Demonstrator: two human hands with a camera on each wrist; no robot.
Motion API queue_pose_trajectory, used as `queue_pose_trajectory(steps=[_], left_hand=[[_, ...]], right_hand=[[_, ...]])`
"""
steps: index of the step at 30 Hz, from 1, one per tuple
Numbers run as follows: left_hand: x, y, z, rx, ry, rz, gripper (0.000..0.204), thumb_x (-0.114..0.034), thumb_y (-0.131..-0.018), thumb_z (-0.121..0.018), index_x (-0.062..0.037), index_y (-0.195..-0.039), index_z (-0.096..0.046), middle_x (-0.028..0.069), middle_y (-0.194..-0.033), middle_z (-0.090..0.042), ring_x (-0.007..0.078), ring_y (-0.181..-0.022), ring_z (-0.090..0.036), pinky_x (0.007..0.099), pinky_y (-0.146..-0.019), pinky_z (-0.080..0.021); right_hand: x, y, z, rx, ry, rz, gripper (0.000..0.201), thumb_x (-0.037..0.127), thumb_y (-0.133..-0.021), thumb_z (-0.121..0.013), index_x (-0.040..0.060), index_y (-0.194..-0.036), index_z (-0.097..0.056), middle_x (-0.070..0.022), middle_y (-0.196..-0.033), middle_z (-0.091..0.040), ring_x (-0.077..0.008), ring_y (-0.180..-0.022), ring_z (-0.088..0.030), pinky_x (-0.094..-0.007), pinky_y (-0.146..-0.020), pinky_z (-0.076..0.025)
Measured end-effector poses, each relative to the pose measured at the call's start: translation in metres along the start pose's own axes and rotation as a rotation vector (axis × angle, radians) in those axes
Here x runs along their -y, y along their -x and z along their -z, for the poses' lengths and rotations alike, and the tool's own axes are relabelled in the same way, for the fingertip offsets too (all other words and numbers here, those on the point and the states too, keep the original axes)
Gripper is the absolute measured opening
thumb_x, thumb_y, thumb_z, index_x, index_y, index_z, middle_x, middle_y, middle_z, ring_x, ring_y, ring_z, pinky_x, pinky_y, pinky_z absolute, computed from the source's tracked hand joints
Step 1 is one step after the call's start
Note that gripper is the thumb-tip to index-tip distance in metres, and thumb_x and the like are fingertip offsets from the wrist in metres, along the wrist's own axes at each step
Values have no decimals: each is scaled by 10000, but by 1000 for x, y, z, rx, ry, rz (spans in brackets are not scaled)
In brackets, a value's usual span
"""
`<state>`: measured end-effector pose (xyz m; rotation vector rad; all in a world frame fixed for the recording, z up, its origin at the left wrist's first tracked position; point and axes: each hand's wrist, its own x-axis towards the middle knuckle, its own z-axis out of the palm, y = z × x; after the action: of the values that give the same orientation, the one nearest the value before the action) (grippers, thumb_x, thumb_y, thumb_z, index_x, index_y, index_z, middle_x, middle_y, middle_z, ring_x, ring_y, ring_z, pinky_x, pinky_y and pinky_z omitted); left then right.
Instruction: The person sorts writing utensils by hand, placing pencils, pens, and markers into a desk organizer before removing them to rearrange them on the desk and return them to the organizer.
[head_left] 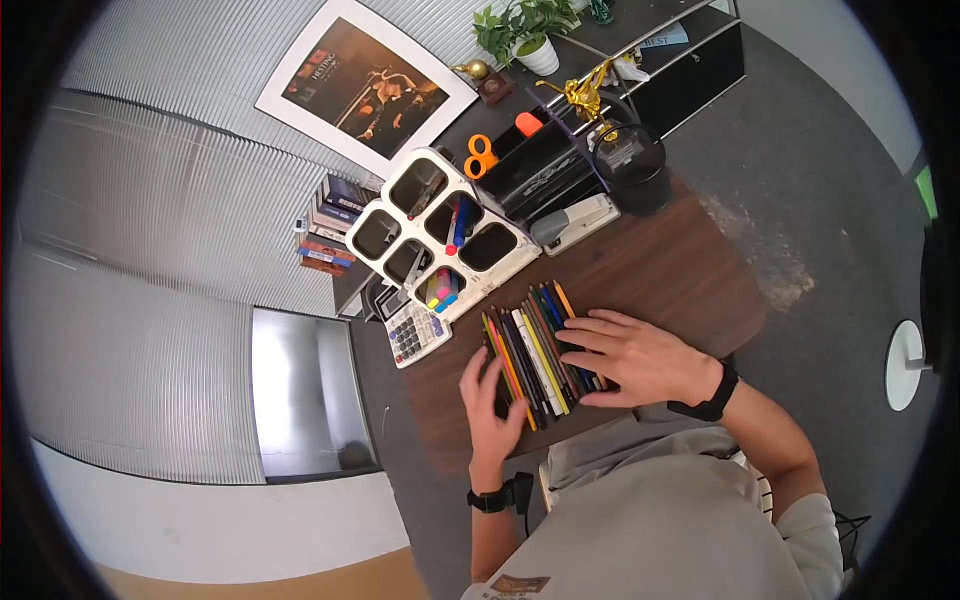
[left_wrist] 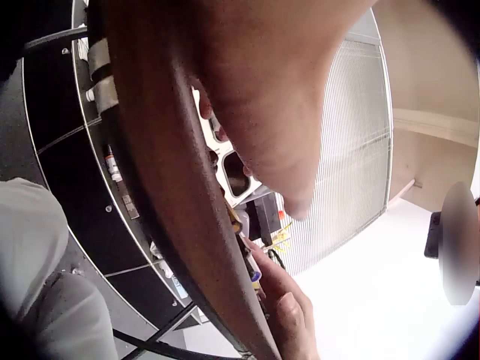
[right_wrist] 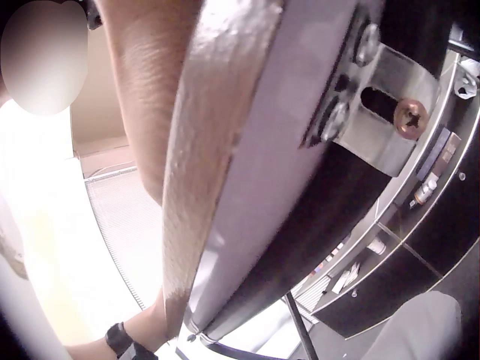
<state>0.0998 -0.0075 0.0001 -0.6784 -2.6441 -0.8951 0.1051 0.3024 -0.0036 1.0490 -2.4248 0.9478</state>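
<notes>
A row of colored pencils and pens (head_left: 545,375) lies side by side on the brown wooden table (head_left: 670,260) in the head view. At the row's left side is my left hand (head_left: 493,418), its fingers spread and slightly bent, fingertips beside the outer pencils. My right hand (head_left: 640,362) lies palm down with straight, spread fingers over the pencils at the right end. In the left wrist view the left hand (left_wrist: 270,112) looms close above the table edge, with the right hand (left_wrist: 289,315) farther off. The table's edge hides most of the right hand in the right wrist view.
Beyond the pencils stands a white organizer (head_left: 455,277) with several compartments, some with pens and markers. A calculator (head_left: 418,335) lies left of it. A stapler (head_left: 577,226), a black mesh cup (head_left: 640,188) and orange-handled scissors (head_left: 480,157) are toward the back right.
</notes>
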Motion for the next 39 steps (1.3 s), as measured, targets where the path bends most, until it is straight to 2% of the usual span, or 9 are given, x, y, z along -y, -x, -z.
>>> queue_pose_trajectory(steps=[2,5,9,15,27,33,36,39], left_hand=[[-18,3,4,141,26,-106,777,-326,-857,-909,-38,-1509,-602,231,-1633,-481,429,-1508,-462,546,-1255,-349],[-33,5,3,318,-133,-152,933,-407,-787,-953,-49,-1555,-564,223,-1698,-421,446,-1551,-412,600,-1284,-301],[-22,10,-5,280,-117,-100,934,-368,-765,-973,-45,-1545,-575,199,-1690,-441,431,-1547,-420,616,-1286,-301],[-30,15,-20,185,-119,-27,936,-283,-742,-977,-54,-1555,-572,188,-1670,-479,444,-1543,-433,583,-1286,-328],[-30,14,-21,176,-135,31,936,-360,-714,-993,-86,-1524,-613,178,-1663,-495,412,-1538,-456,616,-1263,-327],[-41,9,-20,132,-153,30,919,-409,-789,-939,-71,-1560,-570,189,-1697,-450,424,-1573,-400,604,-1281,-301],[-39,9,-18,221,-191,39,885,-393,-844,-896,-57,-1581,-541,205,-1703,-436,442,-1574,-392,598,-1289,-290],[-41,9,-17,199,-189,38,837,-334,-877,-866,-46,-1587,-531,219,-1688,-448,449,-1565,-400,601,-1286,-291]], right_hand=[[1,0,3,21,-8,-4,603,487,-934,-786,21,-1312,-718,-176,-1472,-632,-327,-1465,-529,-495,-1285,-363],[-1,0,1,64,-1,18,647,511,-918,-797,21,-1331,-710,-173,-1479,-631,-327,-1469,-527,-495,-1289,-357],[-6,3,-7,113,18,34,663,544,-937,-769,40,-1363,-696,-154,-1512,-622,-316,-1487,-523,-504,-1306,-343],[-9,7,-14,95,17,37,576,465,-973,-752,52,-1369,-693,-141,-1520,-618,-302,-1501,-511,-508,-1304,-343],[-8,3,-15,111,41,49,542,402,-972,-763,66,-1392,-689,-118,-1479,-631,-295,-1476,-515,-518,-1296,-343],[-5,-3,-7,119,4,27,532,391,-969,-766,63,-1381,-690,-123,-1488,-623,-287,-1478,-508,-519,-1296,-341],[-5,-3,-6,162,-10,28,539,385,-964,-771,56,-1382,-684,-131,-1492,-615,-291,-1483,-499,-522,-1296,-340],[-3,-4,-6,160,-24,17,534,387,-959,-775,50,-1364,-685,-134,-1484,-616,-295,-1482,-498,-525,-1297,-335]])
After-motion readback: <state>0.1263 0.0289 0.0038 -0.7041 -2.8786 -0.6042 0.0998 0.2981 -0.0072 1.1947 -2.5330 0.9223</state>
